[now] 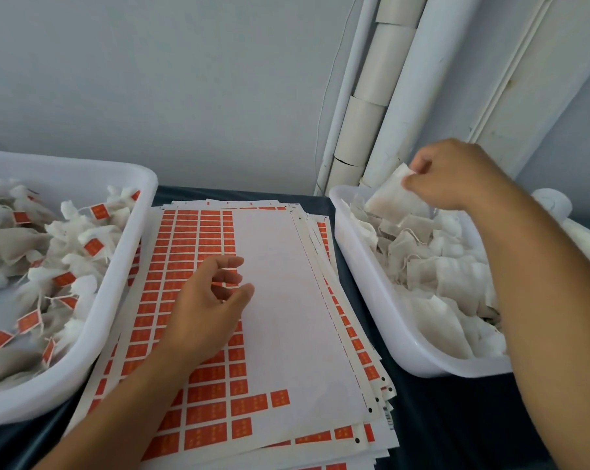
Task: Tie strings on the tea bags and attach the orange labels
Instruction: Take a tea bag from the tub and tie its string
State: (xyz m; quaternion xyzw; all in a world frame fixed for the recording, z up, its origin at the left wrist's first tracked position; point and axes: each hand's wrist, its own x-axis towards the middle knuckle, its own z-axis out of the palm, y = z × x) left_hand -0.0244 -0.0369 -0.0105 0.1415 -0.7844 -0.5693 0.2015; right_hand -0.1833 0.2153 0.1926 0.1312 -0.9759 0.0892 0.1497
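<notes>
My right hand point(446, 174) pinches the top corner of a white tea bag point(390, 195) and holds it just above the right white tray point(371, 276), which is heaped with unlabelled tea bags point(436, 276). My left hand point(207, 303) hovers over the stack of label sheets point(280, 300), fingers loosely curled and holding nothing. The top sheet has rows of orange labels point(185, 252) on its left part and bare backing on the right. The left white tray point(117, 252) holds tea bags with strings and orange labels point(93, 247) attached.
The trays and sheets lie on a dark table surface point(439, 418). White pipes and cardboard tubes point(381, 96) stand against the grey wall behind the right tray. A thin cable hangs down the wall beside them.
</notes>
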